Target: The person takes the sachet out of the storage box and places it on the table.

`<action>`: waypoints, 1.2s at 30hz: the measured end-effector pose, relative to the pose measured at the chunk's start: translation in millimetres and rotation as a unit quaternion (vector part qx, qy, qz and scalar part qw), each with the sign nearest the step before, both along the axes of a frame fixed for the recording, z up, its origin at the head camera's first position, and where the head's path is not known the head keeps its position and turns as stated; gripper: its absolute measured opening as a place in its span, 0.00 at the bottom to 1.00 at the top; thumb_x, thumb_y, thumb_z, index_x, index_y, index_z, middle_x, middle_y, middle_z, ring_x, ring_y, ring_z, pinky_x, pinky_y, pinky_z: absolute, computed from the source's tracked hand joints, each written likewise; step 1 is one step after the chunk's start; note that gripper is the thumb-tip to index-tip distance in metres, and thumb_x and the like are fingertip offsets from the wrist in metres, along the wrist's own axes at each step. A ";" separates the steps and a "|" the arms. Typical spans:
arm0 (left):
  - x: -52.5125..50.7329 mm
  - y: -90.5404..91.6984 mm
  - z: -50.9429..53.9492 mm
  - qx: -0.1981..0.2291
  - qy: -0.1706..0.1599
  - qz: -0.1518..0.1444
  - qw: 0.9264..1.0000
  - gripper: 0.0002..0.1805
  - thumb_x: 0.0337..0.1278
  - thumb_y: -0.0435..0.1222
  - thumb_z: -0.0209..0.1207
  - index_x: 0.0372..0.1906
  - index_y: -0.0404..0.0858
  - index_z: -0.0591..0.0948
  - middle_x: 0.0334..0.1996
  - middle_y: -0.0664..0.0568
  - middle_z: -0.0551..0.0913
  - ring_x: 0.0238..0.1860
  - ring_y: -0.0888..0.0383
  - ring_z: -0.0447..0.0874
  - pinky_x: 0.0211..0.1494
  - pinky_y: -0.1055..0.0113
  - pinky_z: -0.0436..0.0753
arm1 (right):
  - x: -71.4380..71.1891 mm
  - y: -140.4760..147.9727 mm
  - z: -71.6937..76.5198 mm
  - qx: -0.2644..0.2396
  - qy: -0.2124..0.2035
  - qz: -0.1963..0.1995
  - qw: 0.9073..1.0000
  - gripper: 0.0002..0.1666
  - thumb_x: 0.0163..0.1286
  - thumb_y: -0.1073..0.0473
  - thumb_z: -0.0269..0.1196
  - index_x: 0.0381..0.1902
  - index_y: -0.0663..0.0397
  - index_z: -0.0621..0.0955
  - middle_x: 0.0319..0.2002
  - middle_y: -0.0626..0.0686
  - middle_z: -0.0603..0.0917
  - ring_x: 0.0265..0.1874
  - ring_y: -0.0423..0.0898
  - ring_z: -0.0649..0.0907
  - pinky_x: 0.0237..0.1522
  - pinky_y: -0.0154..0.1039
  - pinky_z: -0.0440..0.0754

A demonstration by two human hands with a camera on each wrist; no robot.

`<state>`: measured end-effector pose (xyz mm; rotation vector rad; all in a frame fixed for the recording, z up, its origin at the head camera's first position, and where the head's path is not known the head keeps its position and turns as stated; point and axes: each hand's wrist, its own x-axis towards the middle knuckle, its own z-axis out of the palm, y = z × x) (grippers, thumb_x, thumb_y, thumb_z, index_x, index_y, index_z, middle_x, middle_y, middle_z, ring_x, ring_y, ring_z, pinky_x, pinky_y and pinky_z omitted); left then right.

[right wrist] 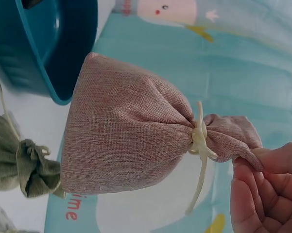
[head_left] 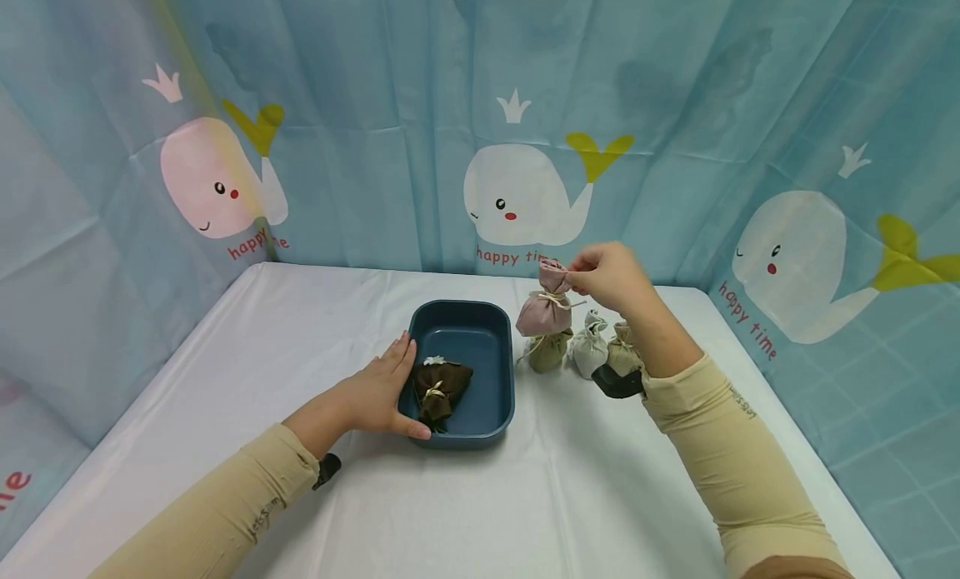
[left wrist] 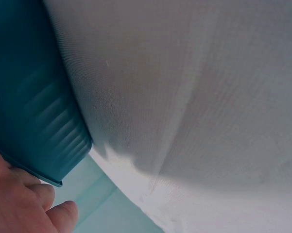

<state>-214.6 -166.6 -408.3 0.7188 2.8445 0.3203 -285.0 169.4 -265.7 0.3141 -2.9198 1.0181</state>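
Note:
A pink drawstring pouch [right wrist: 126, 131], tied with a cream cord, hangs from my right hand [head_left: 611, 275], whose thumb and finger pinch its gathered top in the right wrist view. Just below it in the head view stands a green pouch [head_left: 549, 352]. My left hand [head_left: 375, 391] rests along the left rim of a blue rectangular tub [head_left: 491, 371], its fingers extended and thumb at the near corner. Inside the tub lies a dark brown pouch [head_left: 450, 383] with a tied cord and a small white flower-like piece at its far end.
Right of the green pouch stand a pale grey pouch [head_left: 590, 346] and an olive pouch [head_left: 622, 354], partly covered by the right wrist's black strap [head_left: 617, 381]. A white cloth [head_left: 480, 512] covers the table. Blue curtains [head_left: 360, 204] with whale prints enclose the back and sides.

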 end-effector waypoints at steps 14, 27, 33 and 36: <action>2.2 0.4 4.4 0.000 -0.005 0.001 1.000 0.75 0.23 0.77 0.52 0.70 0.31 0.37 0.71 0.38 0.32 0.71 0.44 0.33 0.67 0.45 0.50 | 18.2 19.3 -6.0 0.025 -0.003 -0.010 1.000 0.10 0.64 0.59 0.59 0.31 0.58 0.84 0.26 0.53 0.83 0.28 0.48 0.80 0.27 0.39 0.75; 3.6 1.1 6.1 0.003 -0.007 0.005 1.000 0.75 0.24 0.76 0.54 0.70 0.31 0.38 0.71 0.38 0.31 0.71 0.44 0.33 0.67 0.45 0.50 | 25.3 26.1 -34.1 0.019 -0.042 -0.023 0.999 0.09 0.63 0.59 0.59 0.29 0.57 0.83 0.26 0.53 0.82 0.27 0.47 0.80 0.28 0.38 0.76; 4.3 1.5 6.8 0.006 -0.003 0.004 1.000 0.74 0.26 0.74 0.55 0.70 0.30 0.38 0.71 0.38 0.32 0.71 0.43 0.34 0.67 0.45 0.51 | 26.9 25.8 -50.4 0.013 -0.043 -0.007 0.999 0.08 0.61 0.61 0.60 0.26 0.58 0.83 0.21 0.52 0.81 0.24 0.46 0.79 0.26 0.37 0.75; 4.2 1.5 6.6 0.005 -0.003 0.005 1.000 0.73 0.26 0.74 0.56 0.70 0.30 0.38 0.71 0.38 0.32 0.71 0.43 0.34 0.67 0.45 0.51 | 28.0 25.4 -59.5 0.007 -0.048 -0.004 0.999 0.08 0.60 0.62 0.61 0.24 0.59 0.83 0.19 0.51 0.80 0.21 0.45 0.78 0.25 0.37 0.75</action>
